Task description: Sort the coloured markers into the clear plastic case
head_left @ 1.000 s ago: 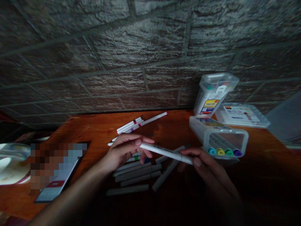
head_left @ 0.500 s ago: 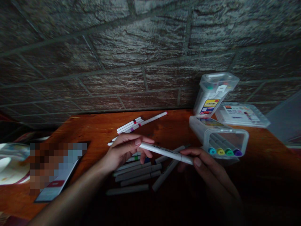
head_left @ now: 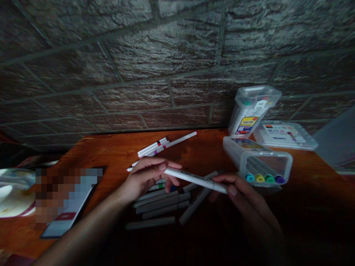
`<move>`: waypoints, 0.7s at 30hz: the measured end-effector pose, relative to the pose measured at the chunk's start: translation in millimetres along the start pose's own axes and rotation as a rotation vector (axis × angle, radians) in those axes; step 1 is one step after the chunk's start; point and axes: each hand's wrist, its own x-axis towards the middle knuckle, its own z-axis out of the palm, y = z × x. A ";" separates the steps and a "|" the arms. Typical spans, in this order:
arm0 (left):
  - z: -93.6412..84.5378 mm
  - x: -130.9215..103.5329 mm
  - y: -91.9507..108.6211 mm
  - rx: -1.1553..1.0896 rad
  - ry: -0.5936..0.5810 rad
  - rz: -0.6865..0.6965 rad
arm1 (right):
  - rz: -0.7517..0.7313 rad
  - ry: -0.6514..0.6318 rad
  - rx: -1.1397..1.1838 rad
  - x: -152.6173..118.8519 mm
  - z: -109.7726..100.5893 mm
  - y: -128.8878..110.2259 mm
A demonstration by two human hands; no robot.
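A white marker [head_left: 191,178] is stretched between my two hands, tilted down to the right. My left hand [head_left: 148,173] pinches its left end between thumb and fingers. At the other end, my right hand [head_left: 244,197] grips it with thumb and fingertips. Below and behind it, several loose grey-white markers [head_left: 163,203] lie on the wooden table [head_left: 111,151]. Further back rests a group of slim white pens [head_left: 154,146] with coloured bands. An open clear marker case [head_left: 260,166] lies on its side to the right, with markers showing blue, yellow, green and purple ends.
Behind the lying case stands a clear marker box [head_left: 248,114] with markers inside. Beside it is a flat clear box [head_left: 288,135]. A phone-like flat object [head_left: 65,220], partly pixelated, lies at left near a white container [head_left: 13,199]. A stone wall [head_left: 177,66] borders the table's back.
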 end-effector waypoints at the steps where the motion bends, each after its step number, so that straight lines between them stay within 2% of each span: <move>1: -0.2 0.0 0.0 0.001 0.000 -0.001 | -0.025 -0.007 -0.028 0.7 -1.6 0.7; 5: -0.5 -0.3 0.2 -0.002 -0.003 0.003 | -0.027 -0.009 -0.058 0.6 -2.8 -0.5; 10: 1.1 -0.6 1.6 0.001 0.002 0.000 | 0.017 0.036 0.030 -3.0 3.3 -2.1; 14: 0.7 -0.7 1.8 -0.004 0.000 -0.002 | 0.063 0.023 0.062 -3.6 4.8 0.1; 21: 0.4 0.3 0.8 0.001 0.008 0.000 | 0.032 0.046 0.023 -1.9 5.1 -2.1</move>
